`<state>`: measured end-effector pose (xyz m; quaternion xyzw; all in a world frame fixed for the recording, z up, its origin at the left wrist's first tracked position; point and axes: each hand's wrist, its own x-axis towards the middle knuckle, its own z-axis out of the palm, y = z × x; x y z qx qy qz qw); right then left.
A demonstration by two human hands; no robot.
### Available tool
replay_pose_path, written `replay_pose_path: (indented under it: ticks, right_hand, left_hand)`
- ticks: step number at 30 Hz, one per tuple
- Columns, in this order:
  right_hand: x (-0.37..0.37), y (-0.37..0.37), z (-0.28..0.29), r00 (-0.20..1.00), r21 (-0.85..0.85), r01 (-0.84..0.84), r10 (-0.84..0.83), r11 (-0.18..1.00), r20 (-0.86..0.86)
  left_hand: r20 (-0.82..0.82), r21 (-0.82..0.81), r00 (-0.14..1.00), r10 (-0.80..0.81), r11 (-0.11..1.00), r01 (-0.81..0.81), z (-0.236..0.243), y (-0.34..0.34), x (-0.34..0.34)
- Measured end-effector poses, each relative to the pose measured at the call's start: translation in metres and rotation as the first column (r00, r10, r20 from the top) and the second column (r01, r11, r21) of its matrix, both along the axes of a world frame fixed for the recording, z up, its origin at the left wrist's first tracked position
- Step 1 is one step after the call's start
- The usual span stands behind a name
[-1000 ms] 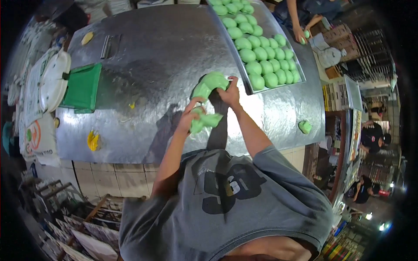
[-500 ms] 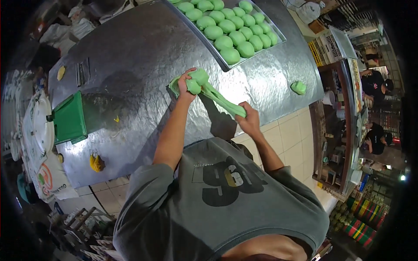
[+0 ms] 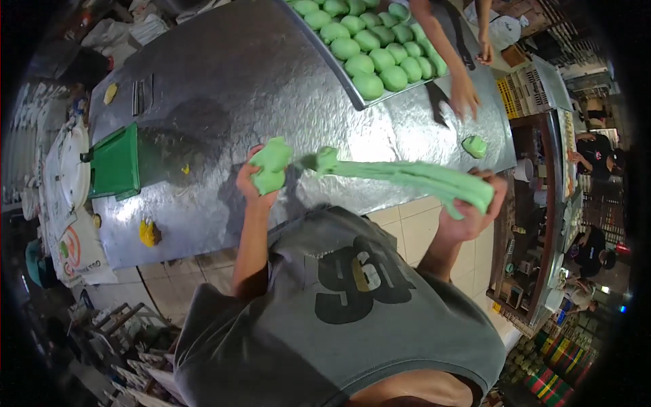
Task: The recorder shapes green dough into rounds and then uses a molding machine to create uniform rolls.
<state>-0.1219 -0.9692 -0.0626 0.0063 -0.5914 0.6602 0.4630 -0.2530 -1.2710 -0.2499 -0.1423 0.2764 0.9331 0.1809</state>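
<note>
My left hand (image 3: 252, 182) grips a torn lump of light green dough (image 3: 272, 166) above the metal table (image 3: 224, 115). Off to the right, my right hand (image 3: 471, 210) is wrapped round one end of a long stretched strip of green dough (image 3: 400, 173). The strip's free end reaches back toward the left hand, with a gap between the two pieces. A co-worker's hand (image 3: 464, 95) reaches in from the far right, over a small green dough piece (image 3: 475, 146) on the table. At the far side lies a metal tray (image 3: 349, 91) filled with rounded green dough balls (image 3: 368, 86).
On the table's left stand a green plastic bin (image 3: 115, 163), a yellow lump (image 3: 149, 233) and some metal strips (image 3: 142, 95). White sacks (image 3: 74, 251) line the left side. To the right are a wooden-framed counter (image 3: 546, 203) and stacked crates (image 3: 519, 91).
The dough that joined my hands has parted into two pieces. My right hand has swung out to the right with the strip; my left has lowered slightly left. A co-worker's arms have come in.
</note>
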Motion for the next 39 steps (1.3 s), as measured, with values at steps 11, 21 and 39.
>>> replay_pose_path:
  ticks: [11,21,39]
  right_hand:
    - [-0.057,0.104,0.152,0.921,0.488,0.387,-0.3,0.782,-0.249]
    - [-0.074,0.084,0.109,0.87,0.421,0.387,-0.476,0.82,0.13]
    - [-0.117,0.182,0.251,0.872,0.477,0.487,-0.435,0.732,-0.223]
  left_hand:
    - [-0.152,-0.889,0.988,-0.015,0.438,-0.13,-0.027,-0.079,0.066]
    - [-0.143,-0.834,0.987,-0.07,0.546,-0.082,-0.026,-0.05,0.05]
    - [-0.184,-0.777,0.98,-0.077,0.622,-0.097,-0.035,-0.063,0.043]
